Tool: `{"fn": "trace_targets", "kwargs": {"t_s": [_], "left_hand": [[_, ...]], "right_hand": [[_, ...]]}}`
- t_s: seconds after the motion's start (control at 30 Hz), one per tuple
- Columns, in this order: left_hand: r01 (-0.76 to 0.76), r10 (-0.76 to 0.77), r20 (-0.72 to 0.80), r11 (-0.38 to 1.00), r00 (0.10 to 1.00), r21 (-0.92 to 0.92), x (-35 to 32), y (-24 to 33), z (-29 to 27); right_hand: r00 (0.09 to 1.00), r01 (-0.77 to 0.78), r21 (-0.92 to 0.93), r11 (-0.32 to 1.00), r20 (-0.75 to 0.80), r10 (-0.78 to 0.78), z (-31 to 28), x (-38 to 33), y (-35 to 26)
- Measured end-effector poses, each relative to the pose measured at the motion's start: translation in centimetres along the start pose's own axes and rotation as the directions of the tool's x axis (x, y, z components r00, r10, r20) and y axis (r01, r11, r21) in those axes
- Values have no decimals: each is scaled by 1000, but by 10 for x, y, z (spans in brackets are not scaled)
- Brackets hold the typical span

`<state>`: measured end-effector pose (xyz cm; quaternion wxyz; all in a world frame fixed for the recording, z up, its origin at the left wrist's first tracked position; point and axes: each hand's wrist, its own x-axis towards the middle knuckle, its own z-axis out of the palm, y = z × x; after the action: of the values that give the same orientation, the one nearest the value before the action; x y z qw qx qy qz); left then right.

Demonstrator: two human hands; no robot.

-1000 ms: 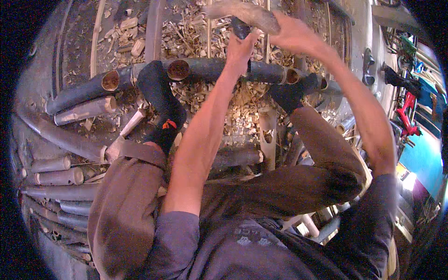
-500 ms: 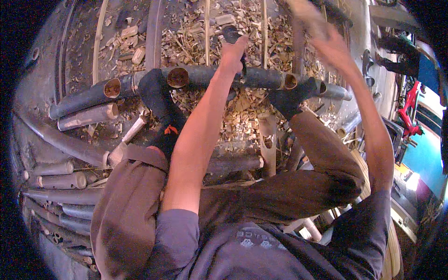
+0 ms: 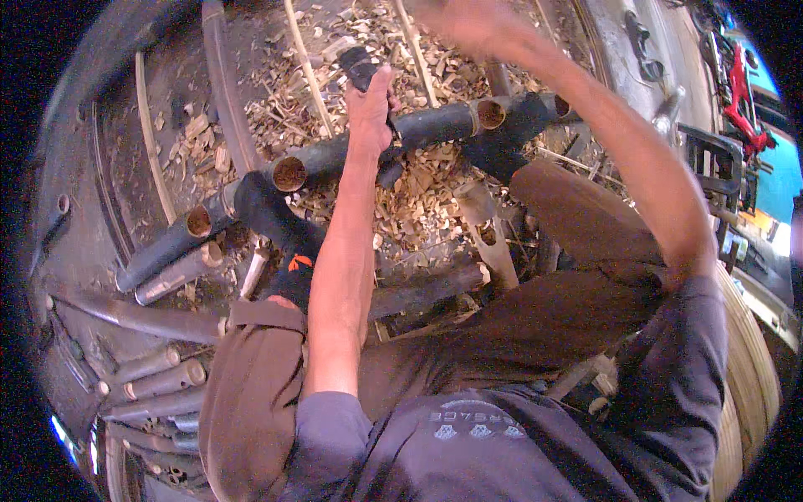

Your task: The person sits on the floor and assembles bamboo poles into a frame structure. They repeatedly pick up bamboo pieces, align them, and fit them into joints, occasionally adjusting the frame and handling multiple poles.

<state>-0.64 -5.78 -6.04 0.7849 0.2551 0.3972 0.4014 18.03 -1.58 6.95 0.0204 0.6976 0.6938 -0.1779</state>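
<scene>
Steadiness matters: left hand (image 3: 369, 113) clasps black tool (image 3: 357, 67) over far edge of dark pole (image 3: 432, 125); blurred right hand's (image 3: 477, 27) grip unclear

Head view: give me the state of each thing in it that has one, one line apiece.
Left hand: closed on the black tool, which shows past the fingers
Right hand: blurred near the top edge, grip unclear
Dark pole: lying crosswise, with round openings
Wood chips: loose, scattered
Pale bamboo piece: hole in its side
Left trouser leg: cuff folded up
</scene>
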Motion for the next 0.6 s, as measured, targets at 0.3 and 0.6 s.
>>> {"fn": "trace_targets", "kwargs": {"t_s": [0.3,0.6], "left_hand": [[-172,87,-446,973,891,-154,-41,17,-5],[-506,449,233,754,862,419,-15,116,50]], "right_hand": [[967,-168,292,941,-137,215,-101,-115,-50],[656,-626,-116,771,-613,441,26,-374,160]]}}
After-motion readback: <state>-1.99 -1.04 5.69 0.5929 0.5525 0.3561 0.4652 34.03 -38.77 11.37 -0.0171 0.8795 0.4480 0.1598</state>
